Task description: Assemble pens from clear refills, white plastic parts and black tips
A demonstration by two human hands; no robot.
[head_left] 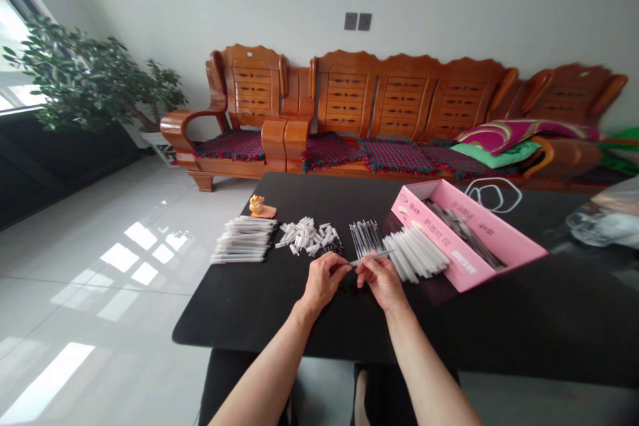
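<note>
Over the black table, my right hand (pixel 382 279) pinches a slim greyish pen part (pixel 375 255); whether it is a barrel or a refill I cannot tell. My left hand (pixel 323 279) is closed at its left end, thumb and fingertips together, hiding that tip. Just beyond my right hand lie a row of dark-and-clear pen refills (pixel 365 238) and a row of white pen barrels (pixel 418 253). Loose white caps (pixel 305 236) are heaped beyond my left hand, with small black pieces (pixel 333 249) beside them. Further left, white pens with dark ends (pixel 244 239) lie stacked.
A pink box (pixel 479 239) with dark slender pieces inside stands at right. A small yellow figurine on an orange base (pixel 260 208) sits behind the pens. White cord loops (pixel 492 194) and a clear plastic bag (pixel 606 216) lie further right. A wooden sofa (pixel 377 96) stands behind the table.
</note>
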